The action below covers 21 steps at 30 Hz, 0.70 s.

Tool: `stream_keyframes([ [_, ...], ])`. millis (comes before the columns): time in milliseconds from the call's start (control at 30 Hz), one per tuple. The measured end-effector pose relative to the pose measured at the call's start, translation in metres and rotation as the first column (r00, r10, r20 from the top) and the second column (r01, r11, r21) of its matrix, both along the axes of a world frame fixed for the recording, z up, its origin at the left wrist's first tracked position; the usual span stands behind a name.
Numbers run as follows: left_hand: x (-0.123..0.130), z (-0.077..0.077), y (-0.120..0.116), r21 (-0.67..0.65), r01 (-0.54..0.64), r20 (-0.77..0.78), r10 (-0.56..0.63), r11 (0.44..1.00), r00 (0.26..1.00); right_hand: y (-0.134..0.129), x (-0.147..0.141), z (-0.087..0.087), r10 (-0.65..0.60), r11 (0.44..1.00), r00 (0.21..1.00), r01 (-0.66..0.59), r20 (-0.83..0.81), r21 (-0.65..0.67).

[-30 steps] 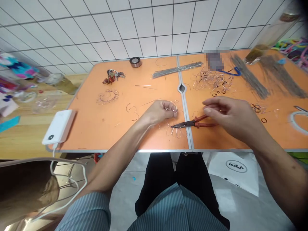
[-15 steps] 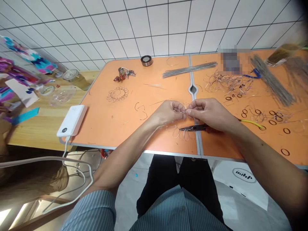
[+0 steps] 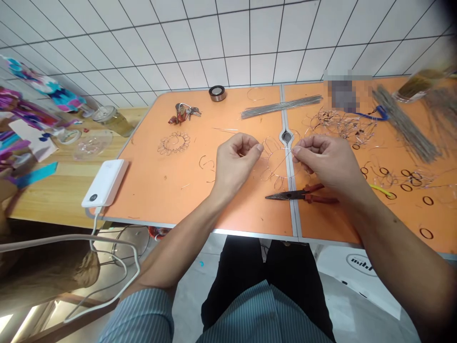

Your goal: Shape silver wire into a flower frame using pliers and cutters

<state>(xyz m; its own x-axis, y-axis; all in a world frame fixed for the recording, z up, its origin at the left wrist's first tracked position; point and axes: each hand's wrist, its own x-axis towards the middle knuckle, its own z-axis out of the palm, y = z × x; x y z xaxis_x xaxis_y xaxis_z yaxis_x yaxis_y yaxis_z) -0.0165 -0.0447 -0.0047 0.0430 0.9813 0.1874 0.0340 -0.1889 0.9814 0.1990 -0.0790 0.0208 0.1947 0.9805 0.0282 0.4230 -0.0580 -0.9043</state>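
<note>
Left hand [image 3: 237, 159]: thumb and fingertips drawn together at the near edge of the looped wire [image 3: 279, 177]; contact hidden, cannot tell whether it grips. Right hand [image 3: 326, 155]: thumb and forefinger appear pinched on a fine strand at the opposite edge. Looped wire sits between the hands, over the seam of the orange table [image 3: 143, 181]; whether lifted or resting is unclear. Thin stuff, likely springy: best pinched close to the joint, pulled lightly and evenly, loops kept out of each other. Too hard a tug could flatten the round. Pliers [image 3: 298, 195] lie just toward the body, handles by the right wrist; wire ends could snag on them. Farther left, another looped ring [image 3: 162, 144], flat, a fair shape check. Beyond: straight wires [image 3: 282, 106], tape roll [image 3: 217, 94]. Off right, tangled wire [image 3: 339, 125], best kept apart from loose ends.
</note>
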Motion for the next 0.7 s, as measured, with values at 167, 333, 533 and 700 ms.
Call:
stream_keyframes([
  [167,-0.001,-0.011,0.006,-0.103,-0.034,0.21,0.055,0.994,0.976,0.002,0.008,0.003,-0.073,0.996,0.989,0.079,-0.129,0.04],
  [333,0.01,-0.019,0.005,-0.309,0.318,0.323,-0.215,0.896,0.922,0.005,0.012,-0.002,-0.027,0.999,0.964,0.038,-0.263,0.037],
  [533,0.022,-0.019,-0.001,-0.382,0.37,0.358,-0.233,0.847,0.904,0.0,-0.002,0.0,0.014,1.0,0.966,-0.009,-0.257,0.022],
  [700,0.023,-0.016,-0.002,-0.386,0.368,0.36,-0.229,0.846,0.904,-0.006,-0.01,0.009,-0.015,1.0,0.972,0.014,-0.236,-0.006],
])
